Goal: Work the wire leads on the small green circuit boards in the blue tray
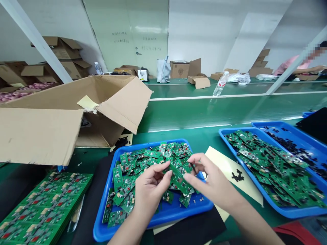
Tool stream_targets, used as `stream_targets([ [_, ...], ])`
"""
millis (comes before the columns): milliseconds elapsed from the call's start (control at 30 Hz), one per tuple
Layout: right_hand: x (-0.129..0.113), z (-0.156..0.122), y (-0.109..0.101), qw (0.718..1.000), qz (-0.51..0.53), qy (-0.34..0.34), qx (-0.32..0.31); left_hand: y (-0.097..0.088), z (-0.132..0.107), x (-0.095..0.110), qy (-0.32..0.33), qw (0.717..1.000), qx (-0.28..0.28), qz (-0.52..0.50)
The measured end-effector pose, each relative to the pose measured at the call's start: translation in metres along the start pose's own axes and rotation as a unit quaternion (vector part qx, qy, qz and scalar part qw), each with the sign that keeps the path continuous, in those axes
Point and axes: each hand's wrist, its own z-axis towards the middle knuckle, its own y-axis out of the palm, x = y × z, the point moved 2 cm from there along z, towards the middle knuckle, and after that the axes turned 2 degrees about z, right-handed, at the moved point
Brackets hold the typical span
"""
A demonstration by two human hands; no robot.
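Above a blue tray (102, 211) heaped with small green circuit boards, my left hand (153, 183) pinches one circuit board (182, 182) by its left end between thumb and fingers. The board slants down to the right. My right hand (206, 180) is at the board's other side, thumb close to its face, fingers bent around a small black piece (193, 167). Whether the right thumb presses on the board I cannot tell. Several little black pieces (238, 175) lie on a cream sheet (219, 158) just right of the tray.
A second blue tray (281, 212) of circuit boards is at right, beside another blue tray (258, 124) with loose black parts. Stacked green panels (43, 207) lie at left below an open carton (41, 132). A bottle (221, 83) stands on the ledge; a person (293, 64) sits far right.
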Motion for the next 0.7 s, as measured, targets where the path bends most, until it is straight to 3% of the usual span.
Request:
stream_targets([
  [100, 0.0, -0.016, 0.015, 0.991, 0.12, 0.042, -0.029, 0.001, -0.001, -0.001, 0.0, 1.0, -0.005, -0.003],
  [200, 0.001, -0.025, 0.022, 0.985, 0.165, 0.04, 0.009, -0.001, -0.001, -0.003, 0.057, 0.998, 0.005, 0.016],
  [267, 0.001, -0.028, 0.022, 0.985, 0.166, 0.024, 0.035, 0.0, 0.001, -0.005, 0.06, 0.998, 0.011, 0.031],
  [433, 0.008, -0.029, 0.011, 0.981, 0.175, 0.026, 0.074, 0.01, 0.006, -0.01, -0.033, 0.992, -0.125, 0.012],
  [533, 0.029, -0.029, -0.021, 0.979, 0.141, 0.043, 0.138, 0.012, 0.006, -0.011, -0.076, 0.985, -0.151, -0.046],
  [600, 0.049, -0.031, -0.059, 0.97, 0.034, 0.075, 0.228, 0.012, 0.007, -0.013, -0.083, 0.979, -0.181, -0.048],
  [633, 0.061, -0.032, -0.083, 0.948, -0.056, 0.104, 0.296, 0.012, 0.007, -0.014, -0.078, 0.977, -0.196, -0.036],
  [700, 0.083, -0.034, -0.128, 0.91, -0.12, 0.14, 0.372, 0.01, 0.01, -0.016, -0.059, 0.978, -0.201, -0.003],
])
